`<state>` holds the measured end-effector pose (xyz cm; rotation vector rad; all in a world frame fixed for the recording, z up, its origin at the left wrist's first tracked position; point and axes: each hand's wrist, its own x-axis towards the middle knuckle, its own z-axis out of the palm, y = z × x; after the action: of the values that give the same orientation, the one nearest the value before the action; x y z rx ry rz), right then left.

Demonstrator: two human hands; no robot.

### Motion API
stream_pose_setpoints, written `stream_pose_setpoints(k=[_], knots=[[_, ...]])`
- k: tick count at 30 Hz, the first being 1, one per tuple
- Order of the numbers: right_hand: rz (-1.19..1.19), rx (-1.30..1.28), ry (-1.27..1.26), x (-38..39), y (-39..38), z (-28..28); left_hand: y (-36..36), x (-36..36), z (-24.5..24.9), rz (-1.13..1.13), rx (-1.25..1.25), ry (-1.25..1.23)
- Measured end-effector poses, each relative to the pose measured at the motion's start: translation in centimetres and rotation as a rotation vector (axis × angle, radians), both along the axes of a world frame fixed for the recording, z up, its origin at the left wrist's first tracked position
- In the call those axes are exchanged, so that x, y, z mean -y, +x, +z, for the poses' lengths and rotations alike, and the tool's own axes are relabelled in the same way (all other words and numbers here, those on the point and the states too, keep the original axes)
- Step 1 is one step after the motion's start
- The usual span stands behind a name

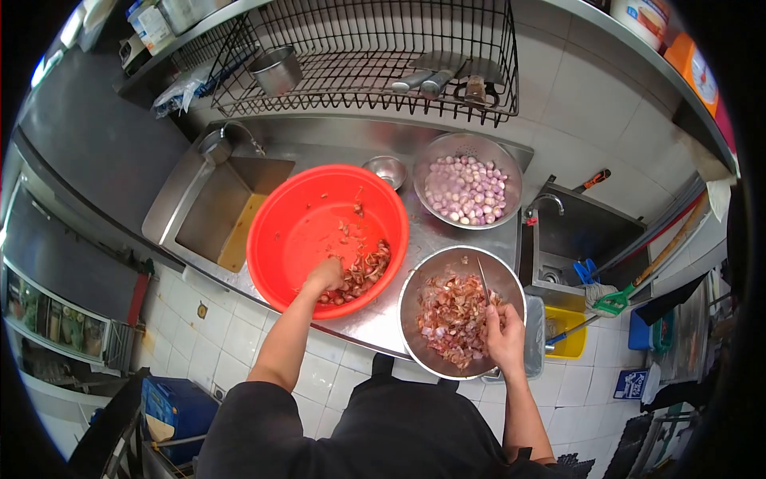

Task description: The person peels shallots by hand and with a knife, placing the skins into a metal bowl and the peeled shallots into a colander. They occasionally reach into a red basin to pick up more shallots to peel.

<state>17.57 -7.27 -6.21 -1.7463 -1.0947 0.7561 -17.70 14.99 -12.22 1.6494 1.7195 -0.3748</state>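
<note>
Steel tabletop (423, 239): in the red plastic basin (275, 231), the left hand (325, 275), its grip hidden, appears to gather brown-skinned shallots (365, 279); over the metal bowl (410, 307), the right hand (506, 335) grips a knife (483, 279). Lifting shallots calls for closed fingertips.

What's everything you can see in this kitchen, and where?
Basin: one, red, on counter
Reddish scraps: many, in basin
Steel bowl: one, silver, counter's front edge
Shallot pieces: many, reddish-brown, in steel bowl
Colander: one, silver, counter's back right
Peeled shallots: many, pale purple, in colander
Small bowl: one, silver, behind basin
Knife: one, silver blade, over steel bowl
Sinks: two, grey, either side of counter
Wire rack: one, black, on wall
Metal cup: one, silver, in rack
Blue bin: one, blue, lower left
Edge clutter: too unclear to count
Left hand: one, bare, in basin
Right hand: one, bare, holding knife
</note>
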Motion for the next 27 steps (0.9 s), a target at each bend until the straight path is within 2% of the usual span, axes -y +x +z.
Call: stream_pose_setpoints(k=[2, 3, 5, 6, 8, 9, 11, 14, 16, 18, 19, 20, 21, 25, 27], knots=[[-0.009, 0.021, 0.041, 0.2, 0.0, -0.1, -1.7, -0.9, -0.9, -0.064, 0.005, 0.193], [-0.015, 0.018, 0.043, 0.4, 0.0, -0.4, -2.3, -0.8, -0.8, -0.07, 0.002, 0.195], [0.048, -0.156, 0.071, 0.6, 0.1, -0.7, -2.3, 0.1, 0.1, 0.338, 0.691, 0.306], [0.03, -0.157, 0.077, 0.7, 0.0, -0.5, -1.4, 0.9, 0.8, 0.319, 0.693, 0.304], [0.167, -0.231, 0.151, 0.8, -1.3, 0.9, 2.7, 4.5, 5.8, 0.587, 1.389, 0.247], [0.224, -0.272, 0.164, 0.8, -1.8, 1.4, 4.3, 5.6, 6.7, 0.565, 1.393, 0.228], [0.299, -0.35, 0.185, 0.8, -3.0, 2.7, 7.3, 7.8, 7.8, 0.513, 1.706, 0.066], [0.345, -0.488, 0.187, 0.9, -4.2, 5.8, 12.0, 11.2, 9.5, 0.376, 1.83, 0.077], [0.39, -0.406, 0.209, 1.0, -3.8, 6.5, 14.2, 12.9, 10.0, 0.357, 1.897, 0.029], [0.387, -0.379, 0.185, 0.9, -3.6, 7.1, 16.2, 14.6, 10.6, 0.354, 1.863, 0.151], [0.37, -0.287, 0.304, 0.8, -3.7, 7.1, 16.8, 15.0, 10.8, 0.347, 1.864, 0.139], [0.352, -0.193, 0.421, 0.7, -3.6, 7.2, 17.3, 15.4, 11.0, 0.334, 1.826, 0.237], [0.376, -0.269, 0.297, 1.3, -3.3, 8.2, 17.6, 15.6, 11.1, 0.322, 1.787, 0.335], [0.37, -0.258, 0.405, 1.2, -2.9, 8.2, 18.2, 16.3, 11.8, 0.257, 1.728, 0.404], [0.329, -0.372, 0.404, 1.4, -2.7, 8.5, 18.6, 16.7, 12.1, 0.153, 1.657, 0.54]])
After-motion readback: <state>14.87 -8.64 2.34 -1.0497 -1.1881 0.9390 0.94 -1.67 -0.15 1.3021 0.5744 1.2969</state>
